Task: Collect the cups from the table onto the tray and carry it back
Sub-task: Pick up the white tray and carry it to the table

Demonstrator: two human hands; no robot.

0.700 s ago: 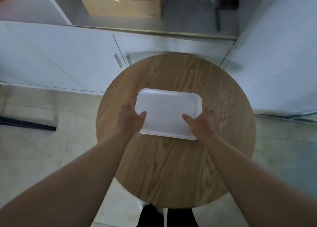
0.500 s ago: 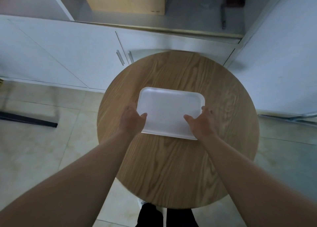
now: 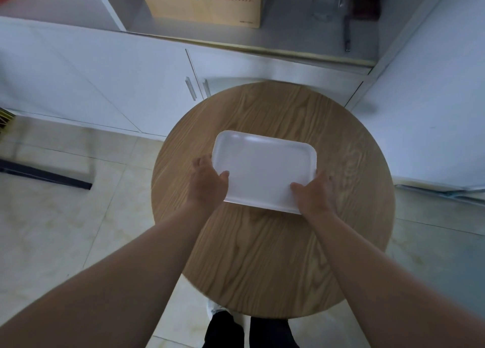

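Observation:
A white rectangular tray lies on the round wooden table, near its middle. My left hand grips the tray's left near corner, thumb on top. My right hand grips the right near corner, thumb over the rim. The tray holds nothing, and no cups are in view.
White cabinet doors stand behind the table under a grey counter with a cardboard box. A white appliance face is at the right. A dark bar lies on the tiled floor at the left.
The view has shifted slightly, and the table and tray sit a little further right in the frame. Both hands keep their hold on the tray's near corners.

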